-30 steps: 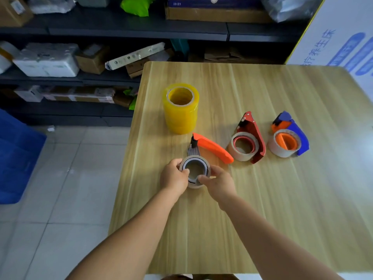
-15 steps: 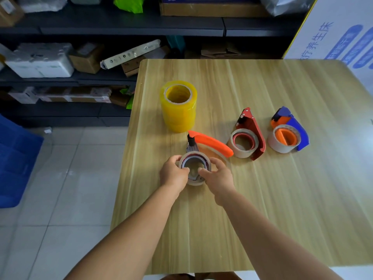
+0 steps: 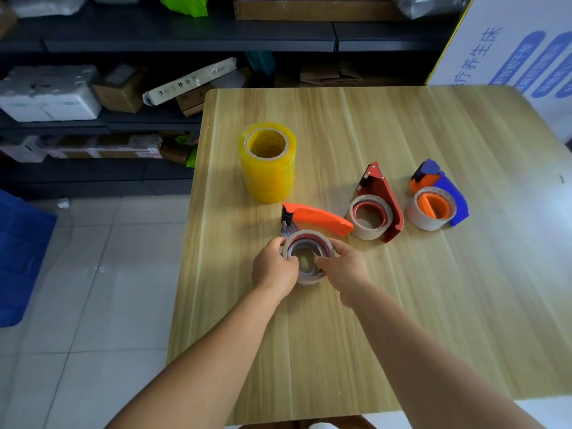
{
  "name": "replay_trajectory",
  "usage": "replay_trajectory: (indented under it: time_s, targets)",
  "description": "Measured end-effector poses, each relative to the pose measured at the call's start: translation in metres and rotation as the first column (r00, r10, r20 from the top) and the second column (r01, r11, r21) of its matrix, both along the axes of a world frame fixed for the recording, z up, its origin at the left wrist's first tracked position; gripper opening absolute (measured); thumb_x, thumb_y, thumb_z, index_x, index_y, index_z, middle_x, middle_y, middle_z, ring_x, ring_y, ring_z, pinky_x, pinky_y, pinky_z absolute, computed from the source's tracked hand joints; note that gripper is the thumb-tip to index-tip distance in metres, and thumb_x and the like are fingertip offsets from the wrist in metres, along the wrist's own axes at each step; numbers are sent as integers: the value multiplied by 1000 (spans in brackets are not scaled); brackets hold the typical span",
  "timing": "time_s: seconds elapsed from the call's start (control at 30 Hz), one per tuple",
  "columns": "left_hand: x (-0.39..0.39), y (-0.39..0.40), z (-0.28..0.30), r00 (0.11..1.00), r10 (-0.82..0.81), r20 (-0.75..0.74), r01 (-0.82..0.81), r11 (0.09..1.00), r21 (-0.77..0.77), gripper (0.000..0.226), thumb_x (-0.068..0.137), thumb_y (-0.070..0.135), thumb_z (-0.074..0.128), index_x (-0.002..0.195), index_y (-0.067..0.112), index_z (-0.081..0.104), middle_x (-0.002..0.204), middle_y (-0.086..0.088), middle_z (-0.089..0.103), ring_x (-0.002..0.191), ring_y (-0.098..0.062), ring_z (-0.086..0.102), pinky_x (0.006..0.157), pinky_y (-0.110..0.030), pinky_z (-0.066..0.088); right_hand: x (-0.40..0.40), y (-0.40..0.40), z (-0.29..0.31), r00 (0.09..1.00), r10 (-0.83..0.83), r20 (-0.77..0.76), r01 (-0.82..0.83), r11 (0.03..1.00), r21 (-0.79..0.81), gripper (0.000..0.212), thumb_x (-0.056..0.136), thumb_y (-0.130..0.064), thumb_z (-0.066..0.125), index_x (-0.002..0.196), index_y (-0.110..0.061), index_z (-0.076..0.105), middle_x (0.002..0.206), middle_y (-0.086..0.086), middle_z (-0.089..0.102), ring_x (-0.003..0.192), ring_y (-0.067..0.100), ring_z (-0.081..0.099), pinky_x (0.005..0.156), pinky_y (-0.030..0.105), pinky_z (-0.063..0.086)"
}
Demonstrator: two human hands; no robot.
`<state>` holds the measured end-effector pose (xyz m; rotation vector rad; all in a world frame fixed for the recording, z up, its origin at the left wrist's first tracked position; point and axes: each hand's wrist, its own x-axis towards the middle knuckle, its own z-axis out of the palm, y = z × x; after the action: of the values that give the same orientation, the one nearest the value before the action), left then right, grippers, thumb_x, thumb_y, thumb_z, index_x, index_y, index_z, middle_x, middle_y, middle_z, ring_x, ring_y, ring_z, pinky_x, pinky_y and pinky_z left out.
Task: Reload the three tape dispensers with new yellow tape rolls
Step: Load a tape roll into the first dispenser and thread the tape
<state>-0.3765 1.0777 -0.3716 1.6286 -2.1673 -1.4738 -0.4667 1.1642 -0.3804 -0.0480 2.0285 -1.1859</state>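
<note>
A stack of yellow tape rolls (image 3: pixel 266 162) stands upright on the wooden table (image 3: pixel 402 289), left of centre. Three dispensers lie in front of it: an orange-handled one (image 3: pixel 318 218), a red one (image 3: pixel 382 196) and a blue and orange one (image 3: pixel 445 193). The red and the blue dispenser each carry a pale, nearly spent roll. My left hand (image 3: pixel 274 269) and my right hand (image 3: pixel 345 272) both grip the pale old roll (image 3: pixel 308 253) sitting on the orange-handled dispenser's wheel, fingers hooked into its core from either side.
Dark shelving (image 3: pixel 173 35) with boxes and white foam packs runs along the far side and left of the table. A white printed board (image 3: pixel 507 57) leans at the back right. A blue bin (image 3: pixel 21 258) stands on the tiled floor at left.
Both hands stay on the old roll; the roll now looks tilted and slightly lifted on the dispenser wheel. The camera has shifted a little.
</note>
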Motion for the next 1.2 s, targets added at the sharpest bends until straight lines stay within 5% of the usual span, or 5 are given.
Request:
replay_trajectory:
  time_s: [0.3, 0.5, 0.6, 0.97, 1.2]
  targets:
    - [-4, -6, 8, 1000, -12, -18, 11, 1000, -15, 26, 92, 26, 52, 118, 28, 53, 101, -3, 66, 83, -21, 62, 61, -28, 44, -1, -7, 12, 971, 114, -209, -95, 991, 98, 34, 94, -40, 44, 122, -23, 56, 104, 0, 66, 93, 23, 64, 85, 47, 56]
    - [-5, -7, 18, 994, -2, -106, 5, 1000, 31, 26, 97, 27, 46, 122, 27, 54, 111, 1, 62, 88, -16, 58, 60, -23, 44, -7, -6, 20, 970, 86, -226, -75, 996, 57, 28, 97, -25, 42, 90, -22, 69, 76, 6, 66, 70, 25, 61, 77, 49, 56]
    - [-5, -6, 20, 990, -10, -139, 16, 999, 46, 32, 99, 29, 42, 128, 26, 53, 118, 1, 60, 94, -16, 55, 72, -26, 45, -8, -6, 25, 957, 93, -276, -87, 996, 36, 31, 99, -21, 40, 91, -16, 70, 68, 1, 60, 63, 18, 52, 69, 41, 51]
    - [-6, 0, 22, 986, 37, -162, -25, 997, 76, 21, 98, 27, 42, 115, 21, 53, 105, 0, 61, 88, -18, 56, 70, -29, 47, -7, -3, 28, 938, 135, -319, -117, 990, 76, 31, 99, -22, 39, 89, -20, 68, 72, -3, 61, 69, 18, 55, 69, 36, 47]
    - [7, -11, 34, 950, 186, -251, -205, 977, -51, 27, 98, 27, 43, 113, 17, 63, 94, 3, 61, 89, -18, 57, 74, -28, 44, 5, -21, 43, 907, 170, -385, -136, 984, 112, 27, 98, -38, 45, 115, -21, 58, 98, 0, 68, 92, 23, 65, 85, 42, 53]
